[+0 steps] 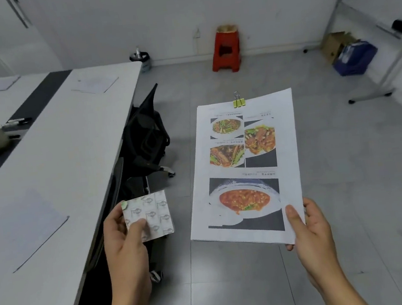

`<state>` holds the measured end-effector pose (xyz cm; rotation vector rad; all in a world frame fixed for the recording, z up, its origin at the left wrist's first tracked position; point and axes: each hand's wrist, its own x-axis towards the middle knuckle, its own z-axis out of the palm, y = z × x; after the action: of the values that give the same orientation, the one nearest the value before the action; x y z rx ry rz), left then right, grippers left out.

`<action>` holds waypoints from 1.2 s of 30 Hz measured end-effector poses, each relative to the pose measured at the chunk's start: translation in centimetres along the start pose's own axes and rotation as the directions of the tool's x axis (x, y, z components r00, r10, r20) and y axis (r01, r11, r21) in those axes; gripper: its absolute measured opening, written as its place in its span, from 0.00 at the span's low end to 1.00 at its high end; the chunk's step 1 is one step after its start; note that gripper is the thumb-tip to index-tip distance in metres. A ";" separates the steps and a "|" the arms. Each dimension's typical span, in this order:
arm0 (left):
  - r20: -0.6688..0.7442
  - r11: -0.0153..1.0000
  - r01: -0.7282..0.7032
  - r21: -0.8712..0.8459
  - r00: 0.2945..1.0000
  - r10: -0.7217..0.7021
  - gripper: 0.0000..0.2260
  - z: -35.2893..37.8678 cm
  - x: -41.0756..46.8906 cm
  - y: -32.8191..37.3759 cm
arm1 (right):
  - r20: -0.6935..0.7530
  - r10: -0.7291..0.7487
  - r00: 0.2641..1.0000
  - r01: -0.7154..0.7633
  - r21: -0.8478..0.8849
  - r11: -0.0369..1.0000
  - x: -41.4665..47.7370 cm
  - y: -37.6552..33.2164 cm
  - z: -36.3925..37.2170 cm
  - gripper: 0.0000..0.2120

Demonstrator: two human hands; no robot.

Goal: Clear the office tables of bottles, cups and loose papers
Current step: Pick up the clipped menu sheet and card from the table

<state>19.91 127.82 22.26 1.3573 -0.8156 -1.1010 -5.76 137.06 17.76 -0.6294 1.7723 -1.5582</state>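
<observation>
Both hands are loaded and held over the floor, just right of the counter (75,145).
- Your right hand (310,235) pinches the near right corner of the clipped sheets (243,167), thumb on top. Their long axis runs straight away from you, with the binder clip (239,102) at the far edge.
- Your left hand (125,244) grips a small patterned packet (152,214), thumb across its face.
- The nearest loose sheet (31,227) lies flat on the counter, left of your left hand, its long side angled away to the left. That hand is plainly nearer.
- A second sheet (95,85) lies far up the counter, near the waste bin (140,61) past its end.

Judgement: free a hand before reaching left.
</observation>
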 end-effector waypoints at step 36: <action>-0.011 0.998 -0.048 0.035 0.999 0.049 0.18 55.8 69.5 4.4 | 0.063 -0.042 0.997 0.048 -0.097 0.994 84.8 -16.2 32.3 0.09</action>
<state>-9.72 43.71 21.41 1.3648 -0.8585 -1.0448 -37.54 50.57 17.18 -0.7618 1.8089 -1.4725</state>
